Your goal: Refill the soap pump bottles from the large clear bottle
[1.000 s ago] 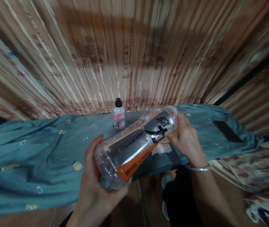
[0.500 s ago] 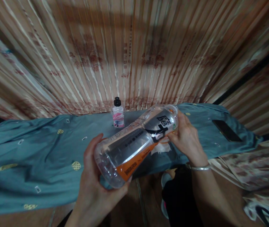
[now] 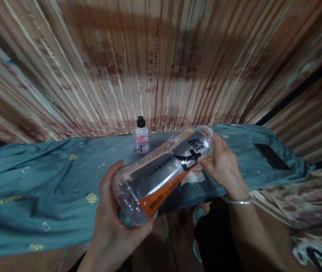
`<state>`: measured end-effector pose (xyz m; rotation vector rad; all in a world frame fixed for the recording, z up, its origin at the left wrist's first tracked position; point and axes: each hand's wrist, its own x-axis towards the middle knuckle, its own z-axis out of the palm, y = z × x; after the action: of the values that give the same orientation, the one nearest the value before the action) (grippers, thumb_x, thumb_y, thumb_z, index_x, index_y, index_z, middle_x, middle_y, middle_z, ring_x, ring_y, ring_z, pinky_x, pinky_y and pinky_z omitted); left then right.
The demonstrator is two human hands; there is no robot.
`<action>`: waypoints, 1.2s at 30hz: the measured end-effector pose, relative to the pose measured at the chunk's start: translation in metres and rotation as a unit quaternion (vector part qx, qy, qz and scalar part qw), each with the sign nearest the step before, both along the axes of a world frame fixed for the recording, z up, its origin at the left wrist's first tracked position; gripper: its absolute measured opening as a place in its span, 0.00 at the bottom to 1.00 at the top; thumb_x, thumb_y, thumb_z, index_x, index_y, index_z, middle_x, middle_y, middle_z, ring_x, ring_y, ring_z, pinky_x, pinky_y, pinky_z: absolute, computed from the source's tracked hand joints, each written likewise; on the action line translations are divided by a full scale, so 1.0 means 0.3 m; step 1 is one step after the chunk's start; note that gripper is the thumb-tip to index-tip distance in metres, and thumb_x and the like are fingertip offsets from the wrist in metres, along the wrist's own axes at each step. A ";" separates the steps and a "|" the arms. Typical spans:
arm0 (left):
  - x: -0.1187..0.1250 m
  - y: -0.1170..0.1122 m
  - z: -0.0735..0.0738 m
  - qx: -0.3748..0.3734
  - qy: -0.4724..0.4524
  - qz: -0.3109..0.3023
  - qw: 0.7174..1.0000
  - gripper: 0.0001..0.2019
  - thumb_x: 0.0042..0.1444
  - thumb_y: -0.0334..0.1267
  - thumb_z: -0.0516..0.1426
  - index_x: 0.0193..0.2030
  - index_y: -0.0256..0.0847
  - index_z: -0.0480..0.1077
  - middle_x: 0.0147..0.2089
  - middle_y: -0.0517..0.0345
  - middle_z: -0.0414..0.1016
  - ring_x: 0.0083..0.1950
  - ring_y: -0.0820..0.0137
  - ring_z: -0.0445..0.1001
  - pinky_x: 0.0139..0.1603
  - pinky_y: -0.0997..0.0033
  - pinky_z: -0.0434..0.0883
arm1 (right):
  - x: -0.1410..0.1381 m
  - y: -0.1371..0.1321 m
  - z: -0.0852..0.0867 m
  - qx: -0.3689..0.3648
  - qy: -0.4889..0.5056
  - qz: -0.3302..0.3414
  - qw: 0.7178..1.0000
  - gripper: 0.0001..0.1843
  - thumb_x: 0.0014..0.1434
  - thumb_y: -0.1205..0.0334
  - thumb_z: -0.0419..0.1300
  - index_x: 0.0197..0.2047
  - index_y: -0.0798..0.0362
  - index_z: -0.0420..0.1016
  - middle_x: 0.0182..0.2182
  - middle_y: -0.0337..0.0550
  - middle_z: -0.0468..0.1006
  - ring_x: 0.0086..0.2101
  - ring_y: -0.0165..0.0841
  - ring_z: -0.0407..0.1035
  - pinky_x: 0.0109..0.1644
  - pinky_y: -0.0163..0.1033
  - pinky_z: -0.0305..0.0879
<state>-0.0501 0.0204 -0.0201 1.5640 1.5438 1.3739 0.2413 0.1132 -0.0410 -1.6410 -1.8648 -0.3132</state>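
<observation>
Between my two hands, a large clear plastic bottle (image 3: 161, 175) with a black and orange label lies tilted in the air, its base toward the lower left. My left hand (image 3: 119, 217) is wrapped round the base end. At the other end, my right hand (image 3: 222, 162) grips the bottle near its neck, which the fingers partly hide. Behind it, a small clear squeeze bottle (image 3: 142, 139) with a black cap and pink label stands upright on the cloth. Something white with a torn edge (image 3: 193, 178) shows just below the large bottle.
A green-blue patterned cloth (image 3: 64, 181) covers the narrow surface in front of me. A black phone (image 3: 271, 156) lies on it at the right. Pleated patterned curtains (image 3: 149, 68) hang close behind. My shoe (image 3: 198, 219) shows on the floor below.
</observation>
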 end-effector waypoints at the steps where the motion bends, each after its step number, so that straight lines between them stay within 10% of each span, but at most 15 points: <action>1: 0.004 -0.003 0.001 -0.001 -0.002 0.002 1.000 0.47 0.45 0.41 0.70 0.73 0.63 0.59 0.65 0.58 0.74 0.62 0.49 0.81 0.61 0.45 0.84 | 0.000 0.000 -0.001 0.001 -0.001 0.001 1.000 0.40 0.58 0.60 0.61 0.72 0.55 0.60 0.54 0.58 0.79 0.52 0.54 0.78 0.53 0.56 0.79; 10: -0.014 0.019 -0.022 0.049 0.032 -0.030 0.998 0.50 0.45 0.46 0.73 0.73 0.53 0.58 0.61 0.50 0.77 0.54 0.53 0.84 0.49 0.51 0.87 | 0.004 0.002 -0.013 0.002 0.001 -0.005 1.000 0.40 0.60 0.58 0.62 0.73 0.56 0.59 0.58 0.61 0.78 0.55 0.56 0.78 0.56 0.58 0.79; 36: -0.036 0.015 -0.020 0.031 0.048 -0.049 0.997 0.50 0.48 0.44 0.73 0.75 0.54 0.53 0.63 0.48 0.75 0.56 0.53 0.84 0.55 0.51 0.86 | 0.007 0.001 -0.010 -0.005 0.003 0.001 1.000 0.40 0.59 0.58 0.61 0.73 0.57 0.58 0.59 0.63 0.76 0.56 0.57 0.76 0.57 0.62 0.77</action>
<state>-0.0609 0.0248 -0.0262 1.7434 1.4721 1.3217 0.2435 0.1135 -0.0441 -1.6453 -1.8668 -0.2989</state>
